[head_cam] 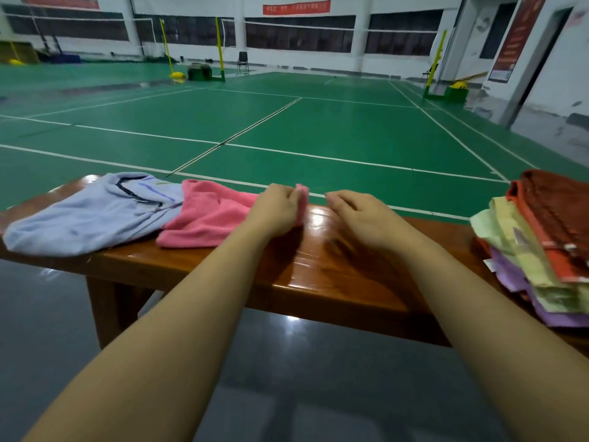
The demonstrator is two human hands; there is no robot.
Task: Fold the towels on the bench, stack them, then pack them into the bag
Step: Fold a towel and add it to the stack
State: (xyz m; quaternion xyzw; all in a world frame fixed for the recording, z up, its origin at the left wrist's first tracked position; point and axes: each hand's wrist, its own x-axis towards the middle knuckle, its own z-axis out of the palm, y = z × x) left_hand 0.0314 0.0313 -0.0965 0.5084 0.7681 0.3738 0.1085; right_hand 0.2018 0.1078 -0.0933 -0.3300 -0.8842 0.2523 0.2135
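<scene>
Clearly the work looks early. Nearest, the left hand pinches a corner of the pink towel with curled fingers, while the right hand, just beside it, hovers loosely curled over the bare bench, holding nothing. Left of the hands, the pink towel lies rumpled, its edge touching a crumpled pale blue towel. Far right of the hands sits a loose, uneven pile of towels. No bag shows; folding, stacking and packing seemingly remain.
</scene>
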